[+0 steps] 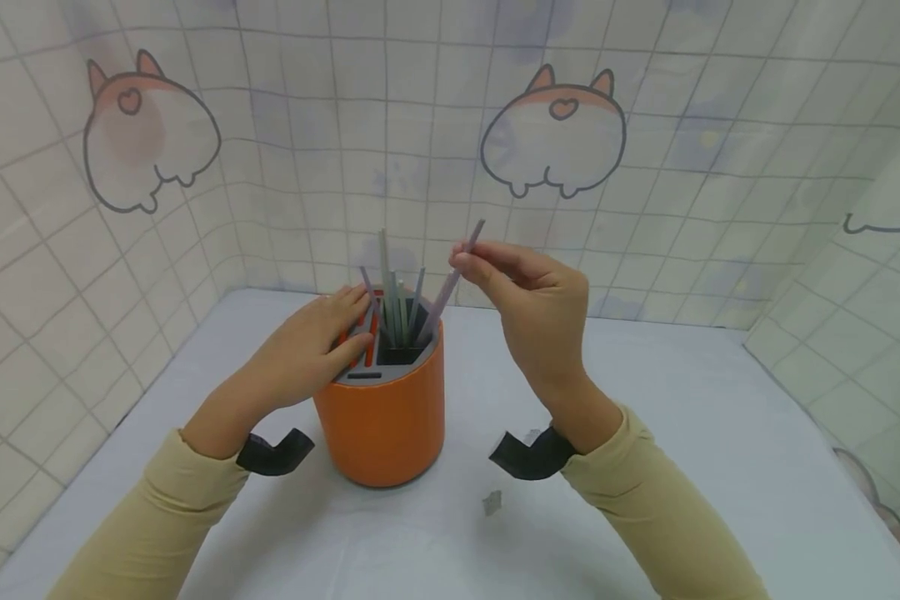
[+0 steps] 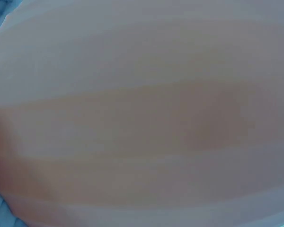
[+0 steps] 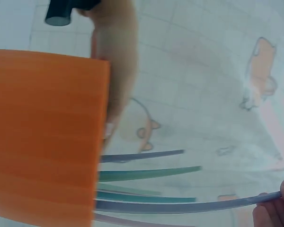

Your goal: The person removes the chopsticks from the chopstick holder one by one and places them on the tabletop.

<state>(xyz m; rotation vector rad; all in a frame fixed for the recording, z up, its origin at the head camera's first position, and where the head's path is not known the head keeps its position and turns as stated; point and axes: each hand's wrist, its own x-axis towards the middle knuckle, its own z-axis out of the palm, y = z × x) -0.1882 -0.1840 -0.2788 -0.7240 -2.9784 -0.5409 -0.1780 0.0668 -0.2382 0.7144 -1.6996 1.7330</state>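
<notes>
A round orange holder (image 1: 382,429) with a grey slotted top (image 1: 363,377) stands upright on the white table. My left hand (image 1: 307,342) rests on the top's left side, fingers extended. Between thumb and fingertips, my right hand (image 1: 543,308) pinches the upper part of a thin purple stick (image 1: 444,293). The stick slants, its lower end inside the holder's large opening. Several thin green sticks (image 1: 386,262) and other purple sticks (image 1: 368,285) stand in that opening. In the right wrist view, the pinched stick (image 3: 180,207) reaches from the holder's rim to the fingertips. A blurred close surface fills the left wrist view.
A small grey scrap (image 1: 492,502) lies on the white table (image 1: 690,433), right of the holder. Grid-patterned curtains (image 1: 420,100) with cartoon animals rise behind and at both sides. Black bands (image 1: 532,458) stick out at both wrists.
</notes>
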